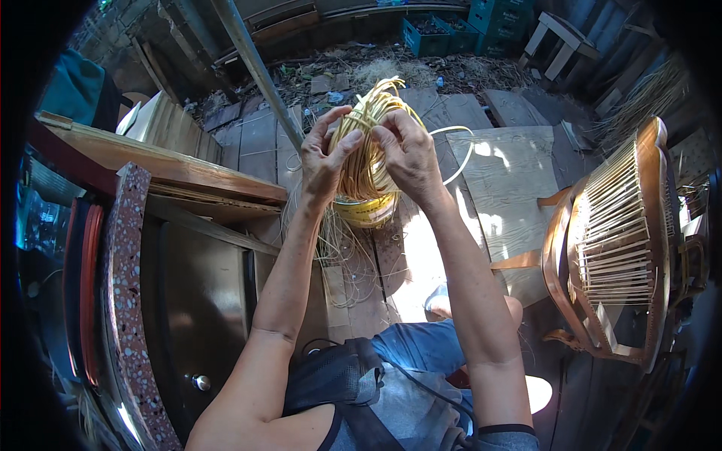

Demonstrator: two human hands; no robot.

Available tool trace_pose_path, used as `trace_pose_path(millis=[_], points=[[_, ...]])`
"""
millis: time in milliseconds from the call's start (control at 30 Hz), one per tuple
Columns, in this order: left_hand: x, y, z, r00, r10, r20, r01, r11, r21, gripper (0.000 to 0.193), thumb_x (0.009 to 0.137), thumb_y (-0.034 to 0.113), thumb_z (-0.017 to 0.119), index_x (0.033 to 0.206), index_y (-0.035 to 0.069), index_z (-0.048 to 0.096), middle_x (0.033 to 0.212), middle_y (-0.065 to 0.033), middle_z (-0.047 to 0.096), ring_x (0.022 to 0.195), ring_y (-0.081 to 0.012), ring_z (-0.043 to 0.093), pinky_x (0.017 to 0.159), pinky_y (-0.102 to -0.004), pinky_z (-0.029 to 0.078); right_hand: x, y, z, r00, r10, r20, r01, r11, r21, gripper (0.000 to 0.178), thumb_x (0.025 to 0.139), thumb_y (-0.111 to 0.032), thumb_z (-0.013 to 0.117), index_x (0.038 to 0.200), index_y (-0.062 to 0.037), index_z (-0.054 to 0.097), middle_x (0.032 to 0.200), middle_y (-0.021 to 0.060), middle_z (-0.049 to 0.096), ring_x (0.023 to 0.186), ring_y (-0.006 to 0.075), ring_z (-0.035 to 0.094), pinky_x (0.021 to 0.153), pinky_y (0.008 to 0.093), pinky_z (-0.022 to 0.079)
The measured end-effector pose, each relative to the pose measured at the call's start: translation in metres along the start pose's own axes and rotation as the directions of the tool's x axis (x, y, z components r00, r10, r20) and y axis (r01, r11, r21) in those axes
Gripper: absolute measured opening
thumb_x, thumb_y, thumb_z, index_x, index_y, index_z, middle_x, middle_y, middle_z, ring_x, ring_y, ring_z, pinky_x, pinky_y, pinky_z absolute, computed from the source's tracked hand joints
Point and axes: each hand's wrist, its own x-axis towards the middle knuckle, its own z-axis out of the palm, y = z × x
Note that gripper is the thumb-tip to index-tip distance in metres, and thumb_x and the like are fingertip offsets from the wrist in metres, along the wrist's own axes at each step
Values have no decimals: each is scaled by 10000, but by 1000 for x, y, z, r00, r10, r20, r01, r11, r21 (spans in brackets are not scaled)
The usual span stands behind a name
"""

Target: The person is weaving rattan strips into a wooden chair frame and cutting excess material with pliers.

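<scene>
Grip, left hand (323, 159): closed on the left side of the strand coil (366, 167), thumb laid across its front near the top. Grip, right hand (412, 156): thumb and bent fingers clamped on the upper right side of the same coil.

Strand coil: one, pale yellow, thick, looped and bound together, held up between both hands, in front of the person. One loose loop (471, 150) stands out to the right.

Bucket: one, yellow (366, 213), directly below the coil; whether they touch cannot be told.

Loose strands (344, 259): thin, tangled, on the floor left of the bucket.

Flat panel (519, 161): one, pale, on the floor to the right.

Chair (613, 225): one, brown wood, rows of pale strands across its frame, far right.

Speckled slab (125, 301): one, reddish, left.

Metal pole (259, 71): one, slanting, beyond the left hand.

Crates (438, 37): green, at the back.

Stool (560, 43): one, wooden, back right.
</scene>
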Motion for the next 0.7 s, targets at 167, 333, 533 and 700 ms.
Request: trace_pose_path(millis=[167, 333, 533, 700], points=[[1, 9, 6, 997, 29, 68, -36, 993, 110, 436, 882, 116, 686, 1288, 42, 546, 1006, -88, 678, 883, -115, 651, 772, -246, 547, 1, 1, -3, 972, -233, -45, 195, 893, -405, 99, 920, -74, 545, 982, -1, 520, 941, 213, 588, 806, 392, 646, 671, 468, 536], [-2, 4, 18, 997, 49, 63, -61, 979, 195, 397, 883, 113, 688, 1248, 72, 539, 960, -75, 672, 840, -107, 646, 736, -247, 543, -2, 9, 8, 978, -118, -175, 38, 914, -404, 136, 982, -110, 479, 952, 19, 511, 858, 242, 610, 778, 418, 642, 639, 475, 512], [-8, -11, 20, 999, 41, -32, -39, 998, 58, 366, 885, 97, 683, 1213, 92, 521, 932, -67, 665, 809, -104, 641, 695, -243, 538, -13, 16, 21, 967, -17, -252, -65, 947, -315, 191, 994, -148, 480, 942, 33, 510, 816, 256, 613, 755, 429, 635, 645, 470, 501], [-11, -7, 16, 996, 43, -80, -47, 998, -44, 410, 904, 105, 656, 1264, 86, 461, 1000, -67, 652, 878, -106, 627, 777, -243, 523, -9, 28, 3, 872, 473, -126, -397, 834, 382, 161, 974, -115, 513, 992, 9, 613, 886, 123, 691, 762, 220, 690, 672, 309, 563]])
